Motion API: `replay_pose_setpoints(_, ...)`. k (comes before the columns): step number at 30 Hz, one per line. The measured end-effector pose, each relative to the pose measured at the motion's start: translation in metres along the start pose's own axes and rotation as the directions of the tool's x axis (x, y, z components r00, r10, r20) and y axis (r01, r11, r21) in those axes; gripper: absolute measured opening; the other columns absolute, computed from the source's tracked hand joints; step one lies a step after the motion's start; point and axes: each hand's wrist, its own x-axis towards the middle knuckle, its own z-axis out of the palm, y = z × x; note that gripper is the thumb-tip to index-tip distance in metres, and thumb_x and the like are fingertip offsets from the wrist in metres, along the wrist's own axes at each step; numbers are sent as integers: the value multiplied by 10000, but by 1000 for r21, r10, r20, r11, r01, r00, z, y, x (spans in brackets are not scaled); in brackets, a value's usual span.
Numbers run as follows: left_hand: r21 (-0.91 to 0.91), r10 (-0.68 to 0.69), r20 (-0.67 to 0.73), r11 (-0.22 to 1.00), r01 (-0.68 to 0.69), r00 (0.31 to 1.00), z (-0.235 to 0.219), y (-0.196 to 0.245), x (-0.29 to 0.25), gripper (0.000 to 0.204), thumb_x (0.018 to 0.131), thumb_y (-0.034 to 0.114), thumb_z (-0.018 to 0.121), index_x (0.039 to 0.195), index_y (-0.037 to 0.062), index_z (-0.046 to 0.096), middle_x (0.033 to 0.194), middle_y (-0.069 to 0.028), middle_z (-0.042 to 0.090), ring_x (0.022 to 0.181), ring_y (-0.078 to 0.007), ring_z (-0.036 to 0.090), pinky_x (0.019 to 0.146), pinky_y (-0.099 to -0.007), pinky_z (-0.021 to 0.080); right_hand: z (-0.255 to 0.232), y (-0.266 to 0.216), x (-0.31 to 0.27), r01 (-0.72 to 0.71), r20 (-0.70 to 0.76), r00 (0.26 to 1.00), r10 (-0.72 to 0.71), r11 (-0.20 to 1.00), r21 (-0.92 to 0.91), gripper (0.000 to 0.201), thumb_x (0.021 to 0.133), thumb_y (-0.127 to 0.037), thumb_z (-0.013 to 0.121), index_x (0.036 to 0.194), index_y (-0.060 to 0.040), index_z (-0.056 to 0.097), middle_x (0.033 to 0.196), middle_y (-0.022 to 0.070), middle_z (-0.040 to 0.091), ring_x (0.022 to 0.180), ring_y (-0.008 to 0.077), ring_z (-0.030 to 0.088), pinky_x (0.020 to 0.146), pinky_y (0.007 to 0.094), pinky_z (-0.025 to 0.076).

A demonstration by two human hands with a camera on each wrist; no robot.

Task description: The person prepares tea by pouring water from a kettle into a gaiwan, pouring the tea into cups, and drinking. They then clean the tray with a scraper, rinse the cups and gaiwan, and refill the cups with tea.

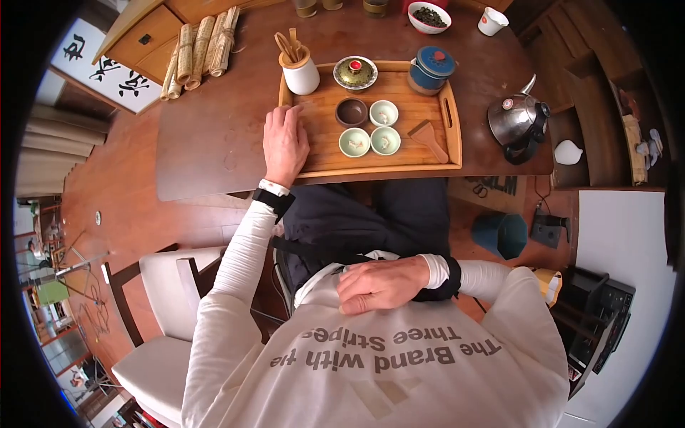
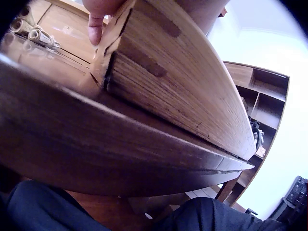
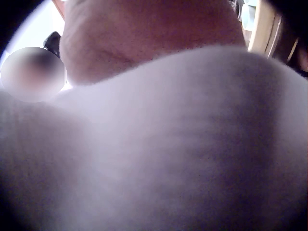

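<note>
In the head view my left hand [image 1: 285, 145] grips the left side of a wooden tea tray [image 1: 314, 170] near its front corner. The left wrist view has one finger [image 2: 95, 31] reaching down the tray's outer face. On the tray sit a dark brown cup [image 1: 352, 112], three pale green cups [image 1: 385, 141], a brown wooden scraper-like tool [image 1: 428, 139], a lidded patterned bowl [image 1: 355, 73], a blue lidded pot [image 1: 432, 69] and a white holder [image 1: 300, 77] with wooden tools. Against the shirt front rests my right hand [image 1: 385, 283], fingers loosely bent, holding nothing.
A steel kettle [image 1: 515, 121] stands right of the tray. Behind are a bowl of dark leaves [image 1: 429, 18], a small white cup [image 1: 492, 21] and bamboo scrolls [image 1: 203, 53]. A blue bin [image 1: 499, 234] and a pale chair [image 1: 160, 364] stand on the floor.
</note>
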Motion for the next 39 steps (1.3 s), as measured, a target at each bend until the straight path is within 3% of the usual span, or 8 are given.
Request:
replay_pose_setpoints(2,-1,-11,5,1000,11,1000,-1,0,0,299,875,-7,619,1172,26,634,1090,-160,612,1017,-361,580,894,-452,494,8,2,4,170,-233,963,-139,978,121,402,1107,-306,481,904,19,602,893,155,600,925,347,570,909,435,449)
replay_pose_setpoints(8,4,2,2,1000,-2,1000,0,-2,0,320,869,-3,621,1187,34,630,1100,-158,610,1026,-359,578,902,-452,492,0,4,-1,19,3,1000,-18,998,-55,342,1112,-266,485,1042,21,658,1034,121,646,1045,309,593,982,415,441)
replay_pose_setpoints(15,1,-6,5,1000,6,1000,-1,-2,-1,343,860,3,625,1201,40,625,1110,-147,612,1034,-356,577,909,-452,489,12,4,3,214,-256,946,-201,976,26,346,1107,-272,499,988,8,664,919,104,611,948,295,574,918,420,449)
replay_pose_setpoints(18,11,0,10,1000,0,1000,1,-2,-1,345,858,6,625,1201,44,628,1115,-144,612,1032,-354,577,909,-453,488,-2,5,-3,33,-74,997,-31,999,25,318,1094,-270,527,1000,-5,677,971,92,653,945,287,583,914,398,460)
replay_pose_setpoints(21,17,-9,26,1000,9,1000,0,0,0,342,862,8,623,1203,45,630,1118,-144,613,1042,-354,578,917,-452,489,-13,2,-14,58,-259,962,-88,991,-121,383,1076,-322,552,903,-1,670,884,139,639,877,335,602,811,435,487)
replay_pose_setpoints(24,9,-31,23,999,31,999,1,-1,-2,334,870,14,619,1203,41,633,1128,-148,615,1068,-354,581,932,-448,489,-55,-2,-42,-83,-659,752,-33,986,-144,237,981,-247,708,890,-30,742,818,115,675,773,248,661,718,359,515)
replay_pose_setpoints(29,6,-31,16,1000,31,999,0,-1,-2,328,872,19,621,1200,36,633,1124,-151,617,1066,-355,582,931,-450,489,-103,21,-105,-600,-969,57,-240,768,-225,201,909,-164,779,841,11,708,747,115,652,678,222,644,627,344,493)
replay_pose_setpoints(39,47,2,-3,999,-2,1000,0,3,0,303,873,75,659,1176,63,656,1080,-120,639,1054,-325,589,1001,-451,421,-124,95,-129,-738,-871,-178,-457,647,-189,178,900,-130,795,834,-2,691,742,84,621,646,224,582,606,350,475)
